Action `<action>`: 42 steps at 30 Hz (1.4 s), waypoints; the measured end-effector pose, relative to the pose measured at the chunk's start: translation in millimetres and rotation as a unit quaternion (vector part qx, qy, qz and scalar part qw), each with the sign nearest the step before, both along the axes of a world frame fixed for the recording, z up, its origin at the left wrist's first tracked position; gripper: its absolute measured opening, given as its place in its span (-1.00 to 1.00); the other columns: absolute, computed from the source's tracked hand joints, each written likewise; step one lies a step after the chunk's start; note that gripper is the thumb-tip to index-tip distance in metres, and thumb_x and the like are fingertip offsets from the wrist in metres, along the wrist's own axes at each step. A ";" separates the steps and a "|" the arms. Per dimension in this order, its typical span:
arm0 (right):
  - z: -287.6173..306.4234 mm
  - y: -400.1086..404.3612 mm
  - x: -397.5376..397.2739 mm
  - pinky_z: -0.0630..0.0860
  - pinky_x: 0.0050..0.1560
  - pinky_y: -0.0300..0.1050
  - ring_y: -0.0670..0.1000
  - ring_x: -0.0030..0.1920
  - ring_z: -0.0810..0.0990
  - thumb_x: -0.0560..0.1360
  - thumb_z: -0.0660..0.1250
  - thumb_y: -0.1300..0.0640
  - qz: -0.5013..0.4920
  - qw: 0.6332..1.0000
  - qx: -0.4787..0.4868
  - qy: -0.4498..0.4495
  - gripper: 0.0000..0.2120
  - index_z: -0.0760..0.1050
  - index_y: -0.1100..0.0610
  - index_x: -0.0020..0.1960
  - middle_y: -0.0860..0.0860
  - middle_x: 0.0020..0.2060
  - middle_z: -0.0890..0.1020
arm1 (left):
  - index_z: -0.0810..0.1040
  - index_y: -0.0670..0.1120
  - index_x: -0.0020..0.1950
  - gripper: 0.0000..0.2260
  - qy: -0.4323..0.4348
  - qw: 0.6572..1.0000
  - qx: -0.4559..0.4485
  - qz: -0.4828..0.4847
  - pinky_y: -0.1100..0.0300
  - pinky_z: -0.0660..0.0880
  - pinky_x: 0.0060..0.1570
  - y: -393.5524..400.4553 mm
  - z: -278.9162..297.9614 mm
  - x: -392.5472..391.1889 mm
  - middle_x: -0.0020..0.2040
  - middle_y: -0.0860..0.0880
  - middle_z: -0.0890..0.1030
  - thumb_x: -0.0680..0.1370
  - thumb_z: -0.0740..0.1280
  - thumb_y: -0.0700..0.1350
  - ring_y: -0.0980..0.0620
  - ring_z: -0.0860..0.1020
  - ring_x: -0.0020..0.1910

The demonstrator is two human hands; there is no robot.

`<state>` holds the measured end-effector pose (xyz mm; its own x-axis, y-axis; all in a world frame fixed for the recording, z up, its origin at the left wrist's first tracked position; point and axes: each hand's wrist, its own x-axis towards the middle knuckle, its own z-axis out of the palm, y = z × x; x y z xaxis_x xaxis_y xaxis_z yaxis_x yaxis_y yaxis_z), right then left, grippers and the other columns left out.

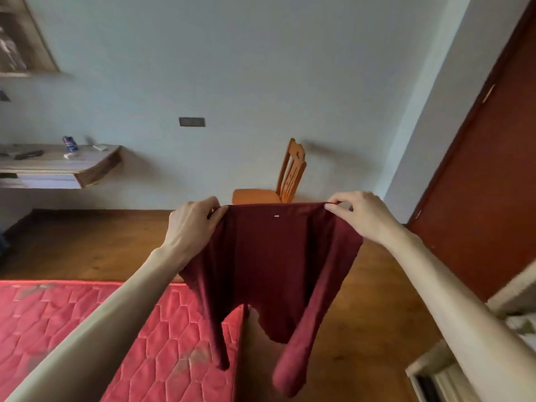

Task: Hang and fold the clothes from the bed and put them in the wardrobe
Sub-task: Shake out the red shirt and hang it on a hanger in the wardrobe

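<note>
Fingers point(216, 211) of the left hand point(191, 227) pinch one top corner of a dark red garment point(269, 256), and those of the right hand point(359, 216) pinch the other, thumb against forefinger on the edge. Both grips are clamped on cloth, with the top edge stretched almost straight between them. The garment hangs in the air in front of the person, over the corner of the bed point(87, 329) and the wooden floor point(362, 329). Two narrow parts, sleeves or legs, dangle below the body; which it is I cannot tell. The lower ends appear to hang clear of the mattress, though the left one hangs close in front of it.

This looks like the spreading-out step before a fold or a hanger. No hanger or wardrobe shows in this view.

Risks, as I judge them: each grip takes only a little cloth at the very edge, so a shake to smooth it could pull a corner free, and the garment would swing down from one hand, likely reaching the floor. The dangling parts could twist or fold under if it is laid down quickly on the bed, giving a lumpy fold. Lowering it too far right would drop half of it off the mattress edge.
</note>
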<state>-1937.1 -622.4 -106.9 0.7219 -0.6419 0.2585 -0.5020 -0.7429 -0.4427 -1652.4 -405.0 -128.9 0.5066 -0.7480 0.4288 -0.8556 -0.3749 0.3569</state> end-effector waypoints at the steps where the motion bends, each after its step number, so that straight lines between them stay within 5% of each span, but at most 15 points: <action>1: -2.4 -4.8 -22.0 0.51 0.06 -0.03 -0.12 -0.03 0.59 0.65 0.33 -0.08 -0.016 1.000 0.008 -0.006 -0.79 0.70 -0.03 0.09 -0.19 0.00 0.69 | 0.58 0.01 -0.08 -0.72 0.000 1.000 0.001 -0.017 0.03 0.42 -0.23 -11.2 1.0 -15.5 -0.30 0.01 0.61 0.66 0.29 0.17 -0.21 0.61 -0.18; 8: -10.0 -12.3 -165.0 0.42 0.00 -0.26 -0.28 -0.05 0.59 0.65 0.35 -0.03 -0.101 0.991 0.061 -0.065 -0.84 0.69 -0.02 0.04 -0.23 -0.08 0.68 | 0.54 0.02 -0.12 -0.75 -0.023 0.992 -0.001 -0.127 0.07 0.40 -0.27 -73.7 7.6 -123.6 -0.35 0.10 0.52 0.67 0.29 0.12 -0.07 0.55 -0.31; 11: -12.7 -11.7 -218.5 0.49 0.07 -0.23 -0.26 0.00 0.64 0.64 0.38 0.01 -0.134 0.986 0.064 -0.082 -0.84 0.73 0.02 0.05 -0.20 -0.05 0.73 | 0.54 0.05 -0.13 -0.76 -0.028 0.986 0.001 -0.163 0.10 0.40 -0.25 -93.7 11.6 -169.7 -0.30 0.15 0.53 0.68 0.29 0.13 0.05 0.52 -0.31; 20: -5.3 -19.5 -338.2 0.55 0.19 -0.09 -0.09 0.12 0.65 0.67 0.33 0.06 -0.243 0.959 0.009 -0.142 -0.84 0.67 0.07 0.10 -0.10 0.03 0.72 | 0.56 0.00 -0.12 -0.69 -0.057 0.972 -0.022 -0.226 0.08 0.42 -0.28 -145.0 32.9 -285.6 -0.36 0.04 0.55 0.68 0.23 0.17 -0.04 0.53 -0.35; 27: 20.7 -32.2 -390.1 0.39 -0.17 -0.27 -0.22 -0.24 0.55 0.68 0.29 0.04 -0.314 0.924 -0.041 -0.215 -0.88 0.54 0.02 -0.01 -0.17 -0.24 0.59 | 0.56 0.00 -0.09 -0.68 -0.042 0.951 -0.071 -0.297 -0.05 0.58 -0.25 -198.0 51.7 -341.0 -0.36 0.02 0.58 0.69 0.21 0.16 -0.12 0.59 -0.32; 35: 41.9 -45.9 -446.0 0.61 -0.04 0.07 -0.12 -0.14 0.69 0.60 0.42 -0.06 -0.374 0.898 -0.081 -0.220 -0.85 0.68 -0.02 -0.06 -0.16 -0.21 0.72 | 0.54 0.03 -0.09 -0.71 -0.026 0.917 -0.087 -0.389 -0.03 0.52 -0.23 -288.3 71.3 -377.6 -0.29 -0.03 0.63 0.69 0.21 0.16 -0.24 0.61 -0.19; 42: 76.4 -57.3 -480.8 0.60 0.09 0.07 -0.19 0.00 0.70 0.61 0.38 -0.12 -0.442 0.871 -0.149 -0.153 -0.83 0.69 -0.07 -0.01 -0.24 -0.11 0.73 | 0.54 0.05 -0.09 -0.71 -0.044 0.855 -0.114 -0.504 0.04 0.45 -0.25 -360.1 105.1 -400.5 -0.30 0.08 0.61 0.67 0.20 0.18 -0.11 0.62 -0.19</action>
<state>-2417.9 -679.7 -30.4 -0.1515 -0.7833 0.6029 -0.8293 -0.2311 -0.5087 -2052.9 -765.0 -23.8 -0.3888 -0.6770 0.6250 -0.7299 0.6403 0.2395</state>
